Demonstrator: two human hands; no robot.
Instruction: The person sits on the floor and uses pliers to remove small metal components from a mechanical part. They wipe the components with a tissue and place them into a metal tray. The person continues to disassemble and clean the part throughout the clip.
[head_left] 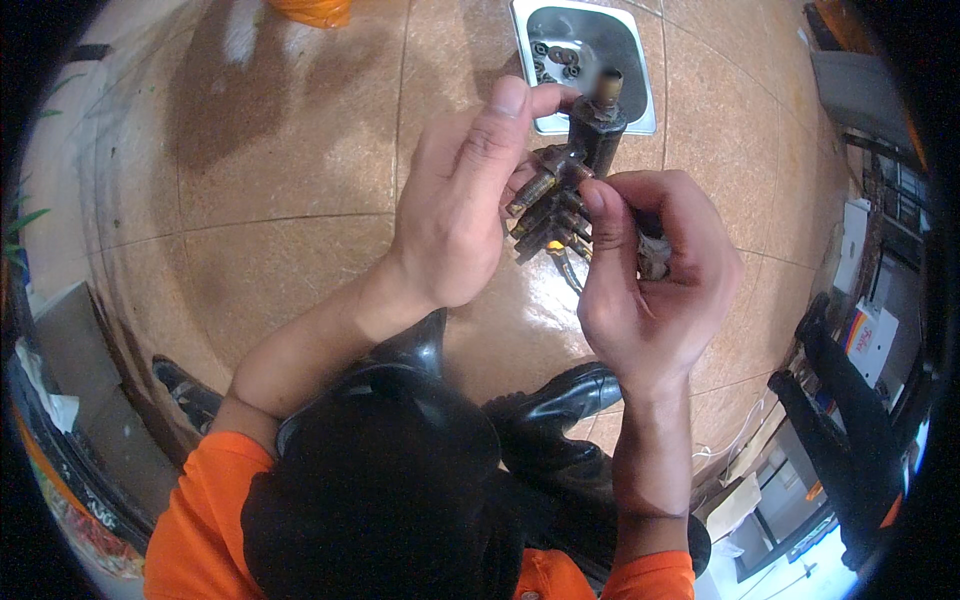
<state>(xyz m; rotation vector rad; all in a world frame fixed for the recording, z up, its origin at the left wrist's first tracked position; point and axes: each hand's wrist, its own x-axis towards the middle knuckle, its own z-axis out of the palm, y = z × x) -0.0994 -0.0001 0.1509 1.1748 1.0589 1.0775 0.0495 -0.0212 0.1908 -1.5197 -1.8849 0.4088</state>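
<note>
In front of me my left hand (462,195) grips a dark, grimy metal manifold (597,135), its thumb pointing up and its fingers curled behind the part. A brass threaded stem (607,88) sticks out of the top. Several short stubs with brass-coloured ends branch off lower down, and a dark piece with a yellow band (556,247) hangs among them. Thumb and forefinger of my right hand (665,285) pinch close to one upper stub; what lies between the tips is hidden. A crumpled whitish wad (655,255), perhaps a rag, is tucked inside its curled fingers.
A shallow metal pan (645,100) holding several small dark rings (571,72) stands on the brown tiled floor (290,270) beyond my hands. An orange item (315,10) lies at the far edge. My black boots (555,395) are below; boxes (872,340) and another person's dark-clothed legs (850,400) are at right.
</note>
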